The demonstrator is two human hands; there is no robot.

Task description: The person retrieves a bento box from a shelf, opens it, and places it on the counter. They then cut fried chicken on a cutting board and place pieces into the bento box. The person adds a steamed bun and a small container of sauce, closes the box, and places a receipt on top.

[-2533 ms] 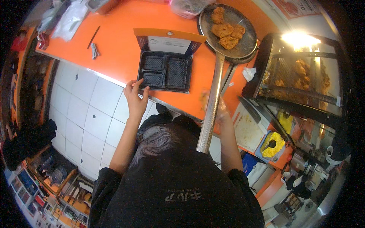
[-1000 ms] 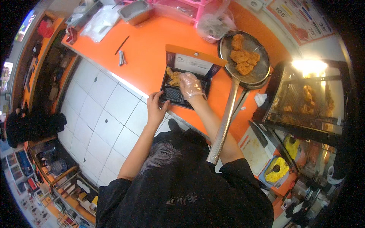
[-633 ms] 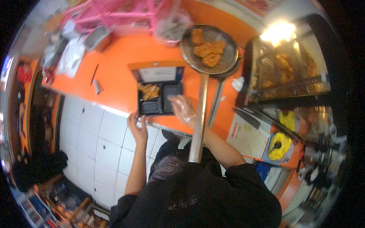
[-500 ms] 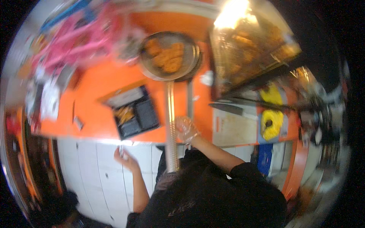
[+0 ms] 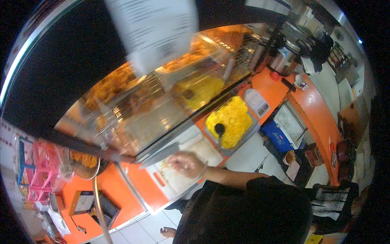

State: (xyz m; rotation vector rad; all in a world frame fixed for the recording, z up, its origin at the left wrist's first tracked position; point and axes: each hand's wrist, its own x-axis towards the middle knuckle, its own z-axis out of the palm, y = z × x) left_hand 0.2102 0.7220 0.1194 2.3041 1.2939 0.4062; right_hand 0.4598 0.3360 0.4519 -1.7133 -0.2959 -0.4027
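Hovering near the knife (image 5: 160, 155), likely laid for easy reach, our right hand (image 5: 187, 164) looks loosely curled, left hand (image 5: 168, 232) half-curled, holds unclear

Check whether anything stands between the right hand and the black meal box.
Yes: a narrow metal strip crosses the orange counter between the right hand and the black meal box, and the long metal handle passes in front of the box in this view. Their height is unclear.

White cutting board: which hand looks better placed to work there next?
Probably the right hand: it is at the white cutting board, while the left hand shows against the floor tiles, off the orange counter.
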